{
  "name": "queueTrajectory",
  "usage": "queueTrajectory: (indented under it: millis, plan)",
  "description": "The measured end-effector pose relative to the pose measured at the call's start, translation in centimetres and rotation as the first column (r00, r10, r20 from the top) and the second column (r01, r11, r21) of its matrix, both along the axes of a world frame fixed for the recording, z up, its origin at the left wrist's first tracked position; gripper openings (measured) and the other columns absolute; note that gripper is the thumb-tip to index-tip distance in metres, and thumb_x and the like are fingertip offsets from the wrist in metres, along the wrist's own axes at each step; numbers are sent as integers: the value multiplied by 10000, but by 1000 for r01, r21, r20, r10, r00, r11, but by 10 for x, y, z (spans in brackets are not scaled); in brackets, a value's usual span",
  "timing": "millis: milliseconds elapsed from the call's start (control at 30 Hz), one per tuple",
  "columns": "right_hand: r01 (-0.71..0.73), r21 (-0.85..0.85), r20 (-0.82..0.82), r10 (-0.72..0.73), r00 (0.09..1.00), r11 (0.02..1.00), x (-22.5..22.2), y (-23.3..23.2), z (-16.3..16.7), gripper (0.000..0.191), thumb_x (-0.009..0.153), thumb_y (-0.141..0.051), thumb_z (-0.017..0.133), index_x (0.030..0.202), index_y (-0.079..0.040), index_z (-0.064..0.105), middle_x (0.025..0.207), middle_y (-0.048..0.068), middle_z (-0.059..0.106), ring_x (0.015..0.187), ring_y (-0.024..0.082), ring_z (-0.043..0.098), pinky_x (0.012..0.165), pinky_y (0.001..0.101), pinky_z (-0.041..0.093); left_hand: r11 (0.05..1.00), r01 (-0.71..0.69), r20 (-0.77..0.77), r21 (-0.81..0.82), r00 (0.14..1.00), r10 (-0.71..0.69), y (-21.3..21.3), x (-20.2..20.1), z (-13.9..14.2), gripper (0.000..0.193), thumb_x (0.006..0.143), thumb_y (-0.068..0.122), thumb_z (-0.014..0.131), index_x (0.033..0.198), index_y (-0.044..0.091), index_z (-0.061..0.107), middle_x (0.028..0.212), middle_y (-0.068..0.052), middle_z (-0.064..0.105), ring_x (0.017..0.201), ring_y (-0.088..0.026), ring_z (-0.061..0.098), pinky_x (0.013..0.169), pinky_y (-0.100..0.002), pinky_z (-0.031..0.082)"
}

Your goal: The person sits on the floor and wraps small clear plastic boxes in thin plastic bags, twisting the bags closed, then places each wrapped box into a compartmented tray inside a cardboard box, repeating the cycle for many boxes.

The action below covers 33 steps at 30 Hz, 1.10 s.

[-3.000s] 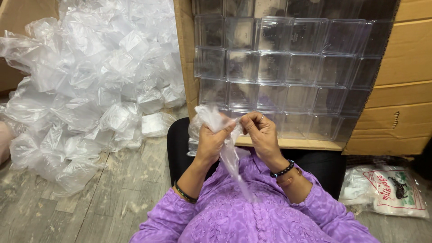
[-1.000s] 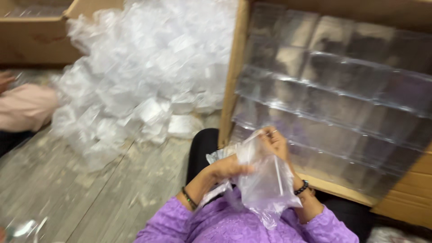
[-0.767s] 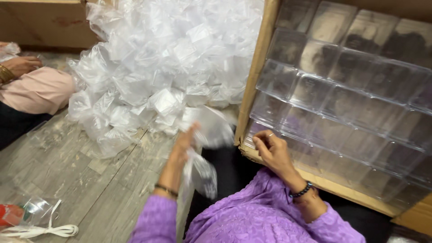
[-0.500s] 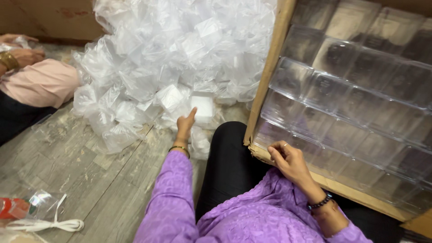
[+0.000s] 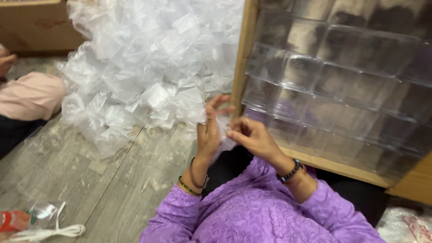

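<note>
Head view: my left hand is raised upright, fingers partly spread, thumb and forefinger pinching the edge of a small clear plastic bag. My right hand meets it from the other side, fingertips closed narrow on the same bag. The bag sits between both hands, above my lap, just beside the wooden edge of the cardboard box.

Behind the left hand: a big heap of clear bags on the wood floor. To the right: stacked clear plastic containers standing inside the box.

Risks as I judge them:
- The film is thin and slippery; a pinch this light could let it slide out and drop into the heap, where it would be lost among the rest.
- Two layers may cling together; pulling hard from both sides could tear the film.
- My right elbow is near the containers; a wide swing could knock the stack.
- Another person's knee is near the heap at left; loose bags could slide that way.

Motion blur hides exactly how the bag's mouth lies.
</note>
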State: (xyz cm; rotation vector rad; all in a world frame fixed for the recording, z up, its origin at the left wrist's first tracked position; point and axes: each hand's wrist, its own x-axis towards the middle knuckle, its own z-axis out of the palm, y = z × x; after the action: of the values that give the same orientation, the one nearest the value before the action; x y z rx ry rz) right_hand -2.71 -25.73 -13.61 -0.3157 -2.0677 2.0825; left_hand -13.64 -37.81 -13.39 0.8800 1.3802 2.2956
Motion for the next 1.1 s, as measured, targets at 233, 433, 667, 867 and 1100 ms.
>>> queueTrajectory:
  millis: [233, 433, 667, 867, 1100]
  plan:
    - [203, 47, -253, -185, 950, 978, 59, 16, -6, 293, 949, -166, 731, 1172, -22, 606, 1068, 5, 650, 1010, 77, 618, 906, 245, 525, 987, 156, 78, -48, 985, -152, 35, 33, -11, 642, 1100, 495, 330, 1466, -13, 472, 1394, -198, 594, 1065, -265, 696, 916, -371, 585]
    - [96, -365, -106, -143, 984, 926, 63, 34, -1, 493, 945, -171, 757, 1337, 20, 526, 1134, 57, 646, 1043, 138, 637, 943, 324, 527, 961, 270, -176, 65, 951, -256, 51, 45, -10, 641, 1148, 520, 365, 1523, 7, 447, 1664, -182, 367, 1369, -294, 592, 1127, -417, 529]
    - [43, -460, -79, -89, 993, 887, 62, 43, -14, 281, 944, -187, 680, 1194, -59, 653, 1123, 35, 691, 1021, 101, 665, 907, 282, 551, 777, 586, 118, 230, 776, -620, 40, 46, -2, 676, 1093, 518, 394, 1586, 57, 358, 1696, -131, 303, 1353, -278, 548, 1093, -428, 507]
    - [322, -163, -173, -349, 921, 932, 75, 54, -16, 112, 984, -86, 733, 1016, 15, 697, 1006, 47, 709, 891, 94, 637, 810, 263, 542, 903, 429, -106, -15, 897, -428, 40, 35, 5, 487, 1087, 346, 579, 1450, 23, 539, 1565, -136, 464, 1300, -208, 619, 1091, -347, 511]
    - [441, -69, -301, -440, 846, 895, 97, 52, 4, 132, 1022, -142, 671, 1073, -22, 692, 984, -37, 681, 903, 35, 607, 818, 202, 510, 935, 219, 30, -280, 975, -220, 42, 46, -9, 204, 953, 199, 782, 1001, 2, 767, 824, 14, 722, 758, -79, 651, 664, -244, 505]
